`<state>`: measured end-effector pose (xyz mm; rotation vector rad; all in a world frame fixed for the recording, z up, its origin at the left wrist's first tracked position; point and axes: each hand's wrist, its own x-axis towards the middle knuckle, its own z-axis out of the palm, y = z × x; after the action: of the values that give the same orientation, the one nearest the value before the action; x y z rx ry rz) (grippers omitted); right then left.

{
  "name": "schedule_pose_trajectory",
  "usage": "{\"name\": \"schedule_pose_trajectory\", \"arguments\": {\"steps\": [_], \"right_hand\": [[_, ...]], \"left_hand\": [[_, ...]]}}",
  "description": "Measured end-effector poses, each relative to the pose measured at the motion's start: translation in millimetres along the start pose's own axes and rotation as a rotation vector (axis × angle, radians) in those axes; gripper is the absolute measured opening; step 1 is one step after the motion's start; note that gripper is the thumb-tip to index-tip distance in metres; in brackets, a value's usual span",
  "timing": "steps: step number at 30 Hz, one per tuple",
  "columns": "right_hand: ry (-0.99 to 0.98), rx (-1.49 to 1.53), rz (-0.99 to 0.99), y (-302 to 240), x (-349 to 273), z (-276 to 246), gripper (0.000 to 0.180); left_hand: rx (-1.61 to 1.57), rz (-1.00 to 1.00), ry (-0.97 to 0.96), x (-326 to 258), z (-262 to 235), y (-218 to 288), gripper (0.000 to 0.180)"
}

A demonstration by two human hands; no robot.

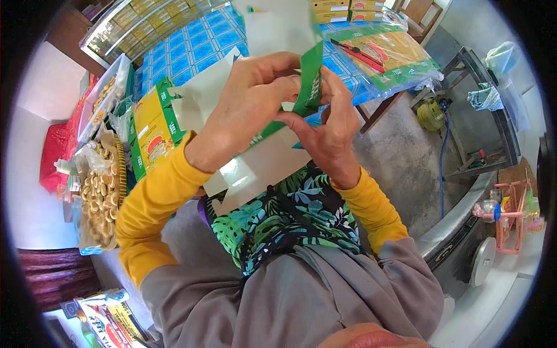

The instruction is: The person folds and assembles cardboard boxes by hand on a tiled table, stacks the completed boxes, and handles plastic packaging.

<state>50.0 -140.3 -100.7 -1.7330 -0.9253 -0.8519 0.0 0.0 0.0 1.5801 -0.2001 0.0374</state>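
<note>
Between my two hands, up in front of my lap, is a partly folded cardboard box (pixel 264 168) with a glossy white inside and green outer edges. My left hand (pixel 246 104) is closed on its upper part, fingers bent near a green flap (pixel 311 81). On the other side my right hand (pixel 333 130) pinches the same flap and edge between thumb and fingers. Some fingertips are hidden behind the flap. Left of my left hand lies a yellow and green printed carton (pixel 154 130), with another pale card panel (pixel 200 95) beside it.
A blue checked tablecloth (pixel 200 37) covers the table ahead. A red cutter knife (pixel 362 56) rests on plastic-wrapped flat cartons (pixel 400 49). At left, a basket tray (pixel 122 168) holds small round pastries (pixel 100 197). A green gas cylinder (pixel 432 115) stands at right.
</note>
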Motion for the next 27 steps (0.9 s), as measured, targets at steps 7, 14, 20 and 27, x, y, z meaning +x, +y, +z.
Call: {"name": "schedule_pose_trajectory", "arguments": {"steps": [7,14,20,27], "right_hand": [[0.203,0.251,0.152,-13.7,-1.8,-5.8,0.08],[0.341,0.089,-0.022,6.8,-17.2,-128.1,0.042],[0.153,-0.147,0.099,-31.5,-45.7,-236.8,0.026],[0.123,0.377,0.868,-15.8,-108.6,-250.5,0.017]], "left_hand": [[0.81,0.402,0.009,-5.7,25.6,10.2,0.016],[0.843,0.69,-0.545,4.1,56.9,25.2,0.03],[0.341,0.491,-1.055,47.6,131.6,-9.0,0.012],[0.065,-0.515,-0.98,38.9,180.1,-144.4,0.023]]}}
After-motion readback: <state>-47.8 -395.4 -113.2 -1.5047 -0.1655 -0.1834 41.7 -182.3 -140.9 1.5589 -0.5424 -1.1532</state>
